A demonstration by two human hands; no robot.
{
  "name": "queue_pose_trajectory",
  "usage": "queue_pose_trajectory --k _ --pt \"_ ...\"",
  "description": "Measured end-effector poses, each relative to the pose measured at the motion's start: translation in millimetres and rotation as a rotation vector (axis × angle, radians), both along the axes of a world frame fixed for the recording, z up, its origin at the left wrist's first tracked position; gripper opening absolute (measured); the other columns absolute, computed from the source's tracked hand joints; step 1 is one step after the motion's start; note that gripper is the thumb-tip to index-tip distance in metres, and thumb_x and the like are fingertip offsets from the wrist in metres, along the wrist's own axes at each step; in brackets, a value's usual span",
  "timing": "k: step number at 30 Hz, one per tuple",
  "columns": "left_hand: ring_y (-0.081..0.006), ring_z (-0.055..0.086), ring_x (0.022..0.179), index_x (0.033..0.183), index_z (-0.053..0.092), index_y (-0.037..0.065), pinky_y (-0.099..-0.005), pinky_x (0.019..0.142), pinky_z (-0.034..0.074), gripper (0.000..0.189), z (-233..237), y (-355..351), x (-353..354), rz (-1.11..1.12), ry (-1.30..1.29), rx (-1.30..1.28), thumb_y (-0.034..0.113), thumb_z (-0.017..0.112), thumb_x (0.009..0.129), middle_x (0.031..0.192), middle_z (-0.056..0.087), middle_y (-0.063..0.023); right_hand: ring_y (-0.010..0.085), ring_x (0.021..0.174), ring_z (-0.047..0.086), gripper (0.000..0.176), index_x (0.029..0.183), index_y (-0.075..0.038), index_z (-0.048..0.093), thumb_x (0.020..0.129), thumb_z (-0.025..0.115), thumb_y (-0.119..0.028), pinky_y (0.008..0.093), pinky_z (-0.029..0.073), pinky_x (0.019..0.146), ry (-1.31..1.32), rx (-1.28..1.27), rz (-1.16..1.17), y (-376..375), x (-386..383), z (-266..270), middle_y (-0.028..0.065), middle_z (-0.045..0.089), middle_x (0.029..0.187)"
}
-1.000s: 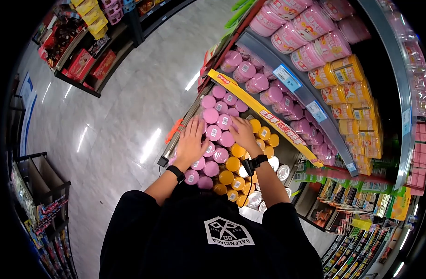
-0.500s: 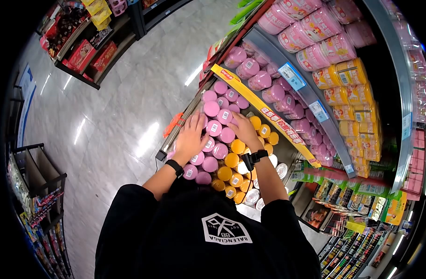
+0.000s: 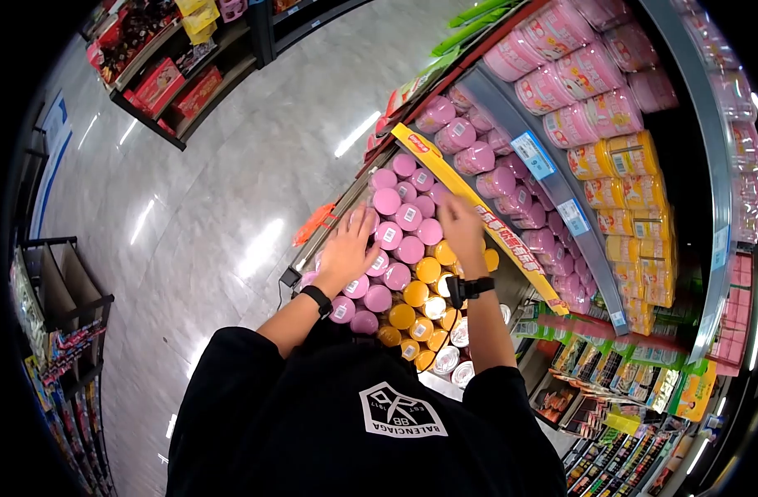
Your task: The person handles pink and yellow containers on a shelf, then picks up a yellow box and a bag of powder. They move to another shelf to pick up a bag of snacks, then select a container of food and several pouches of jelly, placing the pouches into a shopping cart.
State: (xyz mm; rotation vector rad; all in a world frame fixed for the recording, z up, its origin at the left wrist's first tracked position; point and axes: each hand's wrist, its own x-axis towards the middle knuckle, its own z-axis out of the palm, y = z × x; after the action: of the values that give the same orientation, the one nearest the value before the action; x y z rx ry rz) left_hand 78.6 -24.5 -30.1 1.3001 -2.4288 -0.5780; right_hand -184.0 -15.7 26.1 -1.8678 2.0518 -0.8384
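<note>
Jars with pink lids [image 3: 409, 217] stand in close rows on a low shelf before me, lids up, several with barcode labels. Beside them are jars with orange-yellow lids [image 3: 415, 292] and, nearer my right arm, a few with white lids [image 3: 447, 359]. My left hand [image 3: 348, 253] lies over the pink lids at the left edge, fingers outstretched. My right hand [image 3: 464, 225] is above the right edge of the pink lids, next to the yellow shelf strip [image 3: 478, 211]. Its fingers look bent and are blurred; whether anything is in them is hidden.
Behind the strip, pink jars [image 3: 496, 183] fill another shelf below a price rail [image 3: 534, 157]. Pink canisters [image 3: 573, 74] and yellow canisters [image 3: 619, 195] stack higher up. An orange piece [image 3: 314, 225] sticks out at the shelf's left edge. Snack shelves [image 3: 159, 87] stand across the aisle.
My right hand has lifted off the pink lids and moved right, towards the yellow strip. The left hand stays on the pink lids, shifted slightly. The view has moved a little.
</note>
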Motion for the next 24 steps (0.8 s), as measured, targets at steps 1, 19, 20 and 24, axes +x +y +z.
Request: queue_pose_trajectory --k 1,19,20,24 --pt "-0.0389 0.042 0.133 0.144 0.039 0.003 -0.0483 0.103 0.045 0.064 0 0 0 -0.005 0.003 0.003 0.038 0.054 0.093 0.152 0.036 -0.0176 0.0369 0.095 0.065 0.022 0.11 -0.001 0.067 0.089 0.064 -0.009 0.0433 0.052 0.083 0.069 -0.194 -0.027 -10 -5 13 0.0208 0.067 0.105" --pt "-0.0393 0.043 0.132 0.144 0.038 0.003 -0.0481 0.102 0.046 0.065 0 0 3 0.003 0.034 -0.009 0.036 0.057 0.09 0.15 0.038 -0.0179 0.0348 0.119 0.058 0.065 0.128 0.006 0.057 0.084 0.077 -0.038 0.0411 0.04 0.106 -0.127 -0.303 -0.345 -103 -62 54 0.0221 0.062 0.129" --pt "-0.0394 0.044 0.131 0.143 0.04 0.003 -0.0471 0.099 0.048 0.064 0 1 2 0.005 0.039 -0.012 0.035 0.057 0.09 0.15 0.039 -0.018 0.0358 0.118 0.058 0.063 0.127 0.006 0.058 0.082 0.08 -0.033 0.0425 0.039 0.106 0.026 -0.471 -0.319 -98 -60 49 0.023 0.063 0.127" --pt "-0.039 0.041 0.133 0.146 0.037 0.004 -0.0489 0.104 0.044 0.067 -3 2 2 0.002 0.042 0.021 0.037 0.057 0.091 0.151 0.036 -0.0176 0.0418 0.129 0.047 0.072 0.134 0.007 0.049 0.079 0.083 -0.024 0.0477 0.038 0.107 0.082 -0.551 -0.394 -69 -43 40 0.026 0.051 0.139"
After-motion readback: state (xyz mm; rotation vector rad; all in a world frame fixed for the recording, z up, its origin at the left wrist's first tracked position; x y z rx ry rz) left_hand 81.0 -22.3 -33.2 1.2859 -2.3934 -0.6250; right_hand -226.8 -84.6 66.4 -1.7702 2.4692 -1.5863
